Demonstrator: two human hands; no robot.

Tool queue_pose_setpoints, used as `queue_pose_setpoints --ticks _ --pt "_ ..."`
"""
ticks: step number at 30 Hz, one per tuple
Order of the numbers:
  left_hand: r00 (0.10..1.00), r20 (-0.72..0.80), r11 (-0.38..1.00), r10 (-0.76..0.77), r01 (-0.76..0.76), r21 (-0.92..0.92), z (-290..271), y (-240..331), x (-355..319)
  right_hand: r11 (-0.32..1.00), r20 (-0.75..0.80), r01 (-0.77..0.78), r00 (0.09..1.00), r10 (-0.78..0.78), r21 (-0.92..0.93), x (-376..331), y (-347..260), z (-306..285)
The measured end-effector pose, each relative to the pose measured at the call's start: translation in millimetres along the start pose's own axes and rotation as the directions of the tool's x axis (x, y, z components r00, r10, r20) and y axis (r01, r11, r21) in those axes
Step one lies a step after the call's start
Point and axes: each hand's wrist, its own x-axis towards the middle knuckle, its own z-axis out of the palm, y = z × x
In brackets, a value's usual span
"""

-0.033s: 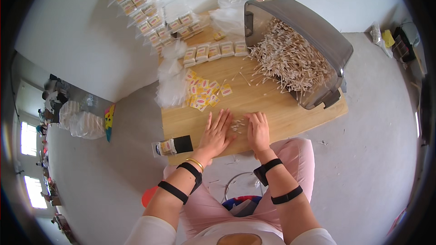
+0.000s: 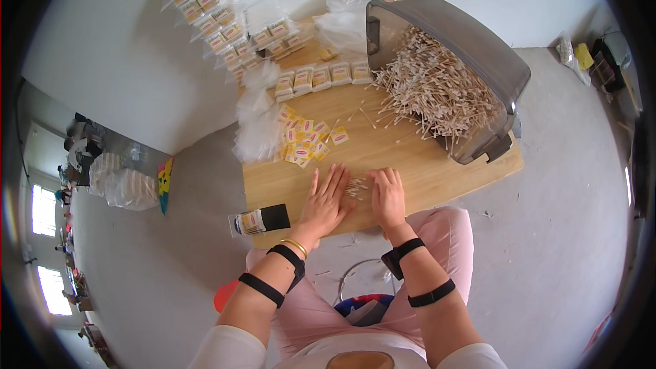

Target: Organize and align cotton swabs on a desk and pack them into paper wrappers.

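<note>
A small bunch of cotton swabs [image 2: 355,188] lies on the wooden table [image 2: 437,181] between my two hands. On its left, my left hand [image 2: 326,199] rests palm down with the fingers stretched out, its thumb side close to the swabs. My right hand [image 2: 388,198] stands on the other side, fingers side by side and bent toward the tabletop; nothing shows in its grasp. Beyond them, a grey plastic bin [image 2: 471,35] lies tipped on its side, with a big heap of cotton swabs [image 2: 437,89] spilling from its mouth.
Yellow-and-white cards [image 2: 304,142] lie scattered past my left hand, beside clear plastic bags [image 2: 256,130]. Behind them runs a row of swab packs [image 2: 321,79]; more packs [image 2: 205,1] are stacked at the far left. A black-and-clear holder [image 2: 275,217] with a pack sits at the near left corner.
</note>
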Motion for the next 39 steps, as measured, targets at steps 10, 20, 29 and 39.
queue_pose_setpoints --ticks 10,20,29,39 --pt "1.0 0.006 0.996 0.016 -0.016 -0.093 -0.4 -2.3 6.2 1.0 0.012 -0.021 1.0 0.021 -0.005 -0.6 0.2 -2.1" --pt "1.0 -0.024 0.984 0.015 -0.019 -0.177 23.1 -6.7 2.8 0.931 0.036 -0.177 0.984 0.175 0.32 2.8 -35.0 47.1" --pt "0.995 -0.019 0.979 -0.097 0.092 -0.182 7.5 27.2 -5.3 0.932 -0.083 -0.168 0.975 0.205 0.321 9.4 -10.0 29.2" --pt "0.981 -0.036 0.98 -0.192 0.189 -0.062 11.9 44.6 -5.3 0.967 -0.12 -0.182 0.971 0.205 0.181 3.1 -0.7 4.3"
